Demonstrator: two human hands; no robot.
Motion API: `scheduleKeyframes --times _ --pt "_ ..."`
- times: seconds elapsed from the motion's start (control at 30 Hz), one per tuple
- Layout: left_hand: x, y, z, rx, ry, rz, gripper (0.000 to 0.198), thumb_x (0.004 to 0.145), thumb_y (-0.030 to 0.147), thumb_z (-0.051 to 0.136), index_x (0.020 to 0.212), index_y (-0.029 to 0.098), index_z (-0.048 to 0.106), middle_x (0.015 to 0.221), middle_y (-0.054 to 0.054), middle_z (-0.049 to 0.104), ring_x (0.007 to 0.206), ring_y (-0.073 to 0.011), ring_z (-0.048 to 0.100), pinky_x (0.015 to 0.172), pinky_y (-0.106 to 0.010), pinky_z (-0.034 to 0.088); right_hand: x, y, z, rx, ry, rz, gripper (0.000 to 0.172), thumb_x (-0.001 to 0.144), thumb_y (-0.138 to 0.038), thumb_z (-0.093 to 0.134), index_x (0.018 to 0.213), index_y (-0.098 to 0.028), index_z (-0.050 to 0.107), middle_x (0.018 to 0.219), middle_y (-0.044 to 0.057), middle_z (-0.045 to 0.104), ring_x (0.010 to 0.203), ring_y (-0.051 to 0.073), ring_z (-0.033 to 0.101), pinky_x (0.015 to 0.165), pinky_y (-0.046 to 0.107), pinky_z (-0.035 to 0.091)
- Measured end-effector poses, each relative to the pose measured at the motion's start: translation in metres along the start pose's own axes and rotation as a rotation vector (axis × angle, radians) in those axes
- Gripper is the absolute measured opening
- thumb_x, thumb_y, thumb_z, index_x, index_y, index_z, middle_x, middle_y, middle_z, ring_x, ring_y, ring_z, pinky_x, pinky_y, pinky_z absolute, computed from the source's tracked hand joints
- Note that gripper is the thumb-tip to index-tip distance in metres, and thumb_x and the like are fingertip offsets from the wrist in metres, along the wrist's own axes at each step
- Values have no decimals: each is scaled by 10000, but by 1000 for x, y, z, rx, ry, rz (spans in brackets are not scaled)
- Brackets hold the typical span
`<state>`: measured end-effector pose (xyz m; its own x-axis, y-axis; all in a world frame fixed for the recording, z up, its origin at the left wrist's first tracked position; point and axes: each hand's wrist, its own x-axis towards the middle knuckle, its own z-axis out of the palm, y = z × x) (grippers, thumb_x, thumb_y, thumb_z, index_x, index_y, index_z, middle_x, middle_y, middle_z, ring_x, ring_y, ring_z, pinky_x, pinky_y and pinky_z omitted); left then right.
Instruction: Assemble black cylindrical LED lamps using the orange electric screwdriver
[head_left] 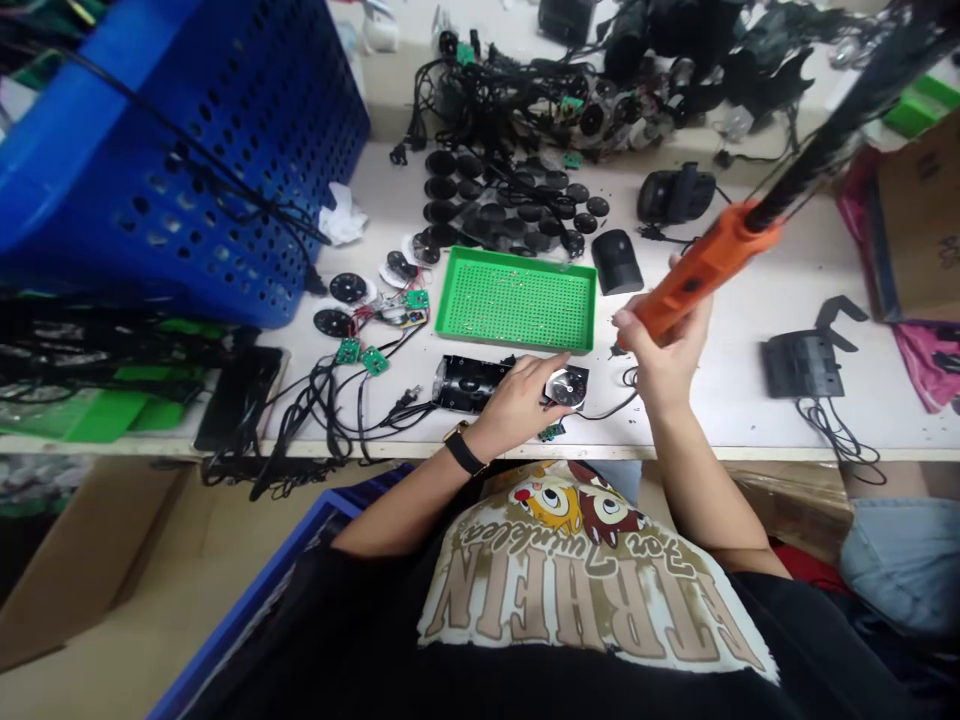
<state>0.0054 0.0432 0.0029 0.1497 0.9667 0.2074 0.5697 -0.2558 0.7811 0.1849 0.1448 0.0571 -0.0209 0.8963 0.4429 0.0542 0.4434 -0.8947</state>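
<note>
Nearer the wearer than the green tray [517, 300], the left hand [517, 395] holds a round part [568, 387] between thumb and fingers, beside a black housing [459, 383]. Right of the tray, the right hand [664, 355] is wrapped around an orange power tool [694, 275]. Black discs [528, 212] lie beyond the tray.

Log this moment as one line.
left hand: touching round part | right hand: holding orange tool | nearby: green tray, black housing
</note>
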Motion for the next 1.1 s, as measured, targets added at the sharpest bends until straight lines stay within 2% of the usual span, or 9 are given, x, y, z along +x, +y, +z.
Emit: scheduleKeyframes --times 0.13,0.23,0.3,0.4,0.47,0.6,0.7,0.9,1.1 --pt "1 4 -1 -220 148 -120 643 761 259 895 1353 192 651 1280 -131 726 1142 -270 703 974 -463 610 -20 3 -22 -156 67 -41 754 815 -431 852 1450 -346 455 1359 73 619 1274 251 641 1084 498 559" --pt "-1 14 -5 -603 181 -270 637 718 354 925 1282 187 681 1186 -113 750 1037 -229 731 886 -393 643 -43 -2 -35 -198 81 -28 665 903 -403 768 1492 -334 466 1419 95 598 1339 255 611 1141 502 516" --pt "-2 22 -12 -829 147 -340 613 718 399 925 1248 197 694 1137 -95 760 948 -205 742 849 -377 654 -57 -5 -39 -219 -154 -19 630 910 -419 764 1476 -304 511 1403 110 636 1305 267 640 1106 494 540" --pt "-4 36 -32 -971 140 -371 523 793 474 865 1232 238 709 1146 -88 749 822 -175 734 767 -365 669 -70 -5 -42 -330 -664 -90 584 893 -469 786 1414 -285 596 1362 120 696 1271 309 665 1117 560 520" --pt "-7 46 -48 -916 197 -324 501 825 520 832 1243 277 701 1130 -72 736 822 -176 731 764 -373 679 -73 -5 -42 -423 -779 -142 548 913 -485 762 1400 -284 611 1340 122 715 1264 327 668 1155 633 470" --pt "-18 64 -70 -509 456 -150 478 774 390 907 1204 294 720 1108 -31 664 920 -162 713 831 -334 666 -73 -19 -35 -365 -562 -194 695 903 -482 776 1509 -282 501 1383 147 691 1286 329 659 1105 610 541" --pt "-28 71 -65 -355 456 -174 500 669 262 965 1118 241 746 1117 -32 633 992 -167 707 868 -314 650 -74 -37 -19 -224 -487 -311 677 914 -355 768 1527 -307 485 1365 126 692 1273 296 674 1042 535 614" --pt "-44 60 -45 -874 243 -587 461 671 307 949 1028 184 684 1005 -30 738 906 -161 708 789 -303 630 -77 -33 11 -212 -405 -525 361 948 -79 630 1249 -271 686 1073 61 790 977 196 783 837 389 701" --pt "-54 54 -50 -1034 173 -677 530 597 286 1002 966 192 634 881 13 724 812 -136 696 760 -285 592 -69 -8 0 -273 -555 -878 159 913 -157 721 1015 -279 729 1050 41 828 974 212 789 755 388 707"
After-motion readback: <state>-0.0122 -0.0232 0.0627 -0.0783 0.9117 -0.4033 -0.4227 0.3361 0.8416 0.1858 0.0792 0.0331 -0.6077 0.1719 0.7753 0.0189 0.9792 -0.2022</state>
